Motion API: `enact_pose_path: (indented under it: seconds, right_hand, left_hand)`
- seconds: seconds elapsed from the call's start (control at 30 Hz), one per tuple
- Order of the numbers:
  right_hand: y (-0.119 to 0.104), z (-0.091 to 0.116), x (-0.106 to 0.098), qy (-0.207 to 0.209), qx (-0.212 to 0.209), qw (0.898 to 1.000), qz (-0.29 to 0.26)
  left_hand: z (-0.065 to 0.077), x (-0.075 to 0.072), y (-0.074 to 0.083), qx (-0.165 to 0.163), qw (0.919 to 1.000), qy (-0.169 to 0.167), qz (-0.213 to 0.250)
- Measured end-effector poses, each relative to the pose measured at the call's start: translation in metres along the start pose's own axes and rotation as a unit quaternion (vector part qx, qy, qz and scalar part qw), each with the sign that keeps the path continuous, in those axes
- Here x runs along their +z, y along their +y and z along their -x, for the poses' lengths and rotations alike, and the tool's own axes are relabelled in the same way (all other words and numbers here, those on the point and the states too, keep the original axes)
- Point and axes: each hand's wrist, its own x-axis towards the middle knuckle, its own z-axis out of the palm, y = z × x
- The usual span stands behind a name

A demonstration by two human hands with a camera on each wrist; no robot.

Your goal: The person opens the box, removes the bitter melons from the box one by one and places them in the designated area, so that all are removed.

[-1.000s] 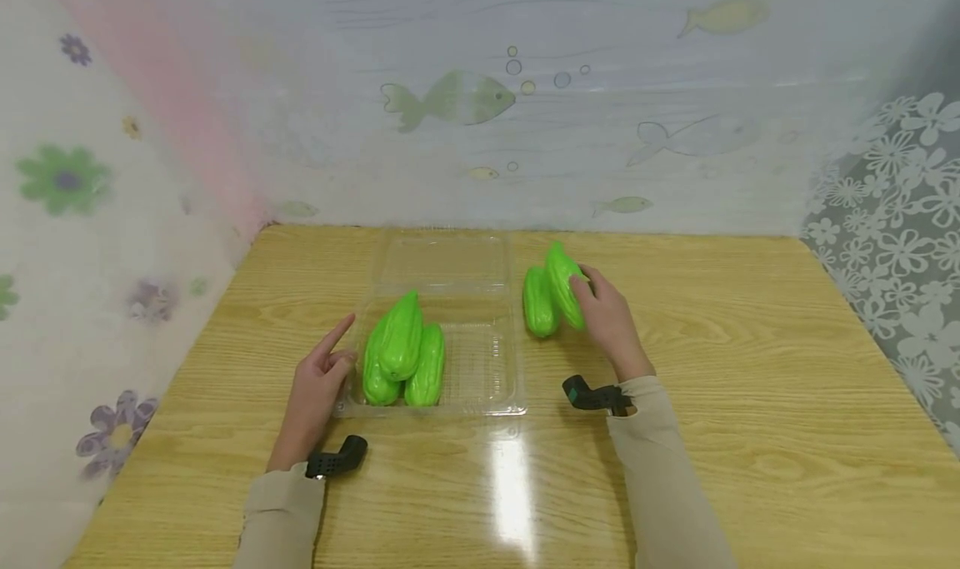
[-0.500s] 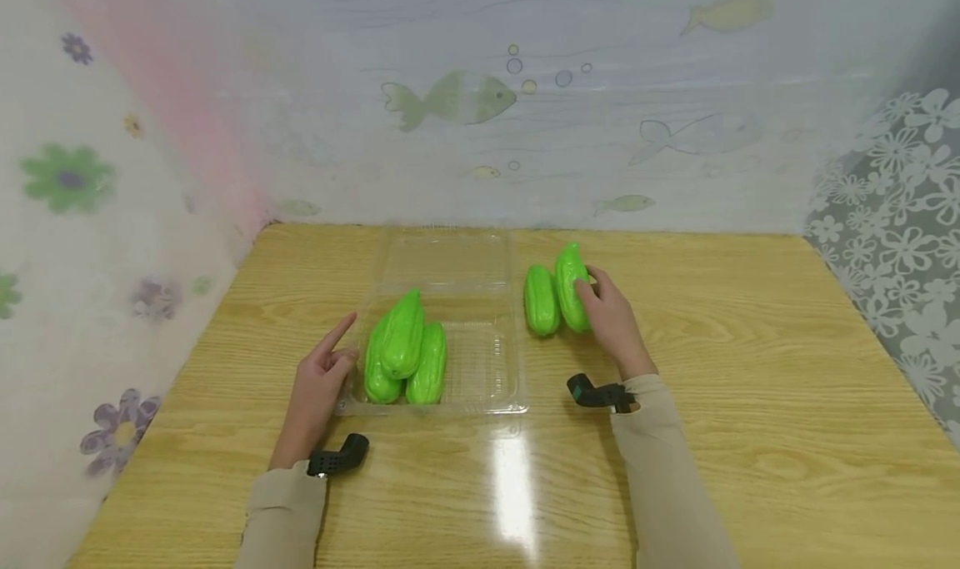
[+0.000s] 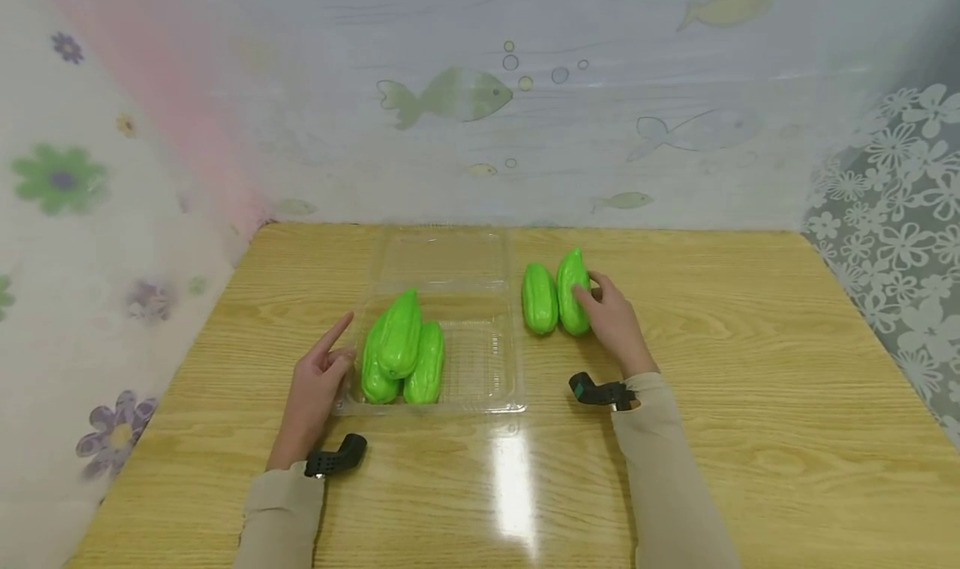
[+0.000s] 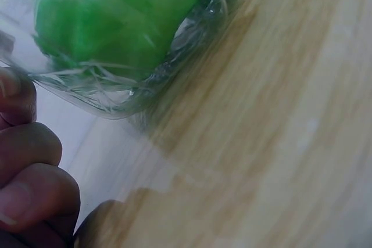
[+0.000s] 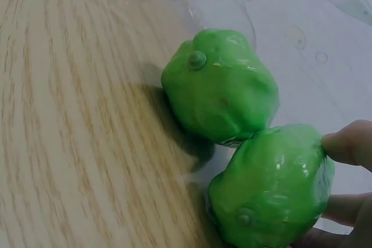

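Observation:
My right hand grips a ribbed green bitter melon from its right side, thumb on one flank and fingers behind. In the right wrist view, that bitter melon touches a second bitter melon on the table. At the left, my left hand holds the side rim of a clear plastic clamshell container, index finger extended and the other fingers curled. Inside the container's left half lie three more bitter melons, one on top of two. The left wrist view shows my curled fingers by the rim.
The container's open lid lies back toward the wall. A wooden table spreads under everything. Fish-printed sheeting hangs behind it, with flowered sheets at both sides. Dark wrist cameras stick out from both wrists.
My right hand has moved the gripped bitter melon slightly right and down, from leaning over the other one to lying upright-pointed beside it. My left hand stays at the container.

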Motion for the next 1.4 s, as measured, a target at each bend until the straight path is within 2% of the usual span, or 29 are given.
enact_pose_path:
  seconds: [0.23, 0.33, 0.53, 0.67, 1.0, 1.4]
  right_hand:
    - [0.002, -0.002, 0.001, 0.001, 0.023, 1.0, -0.014]
    - [0.004, -0.003, 0.001, 0.0, 0.027, 1.0, -0.015]
    - [0.006, -0.002, 0.002, 0.004, 0.016, 1.0, -0.019]
    - [0.008, -0.003, 0.003, 0.013, 0.005, 1.0, -0.012]
    - [0.008, -0.002, 0.004, 0.023, -0.007, 1.0, 0.01]
    - [0.011, -0.004, 0.004, 0.045, -0.011, 0.999, -0.001]
  left_hand:
    - [0.0, 0.0, 0.002, -0.009, 0.9999, -0.001, 0.005]
    - [0.002, 0.0, 0.007, -0.012, 0.9999, -0.003, 0.004]
    - [0.004, 0.0, 0.01, -0.016, 0.9998, -0.002, 0.008]
    - [0.006, 0.0, 0.019, -0.021, 0.9997, -0.001, 0.016]
    - [0.001, 0.0, 0.001, -0.013, 0.9999, -0.004, 0.009]
    - [0.0, 0.0, 0.001, -0.005, 0.9999, -0.002, -0.009]
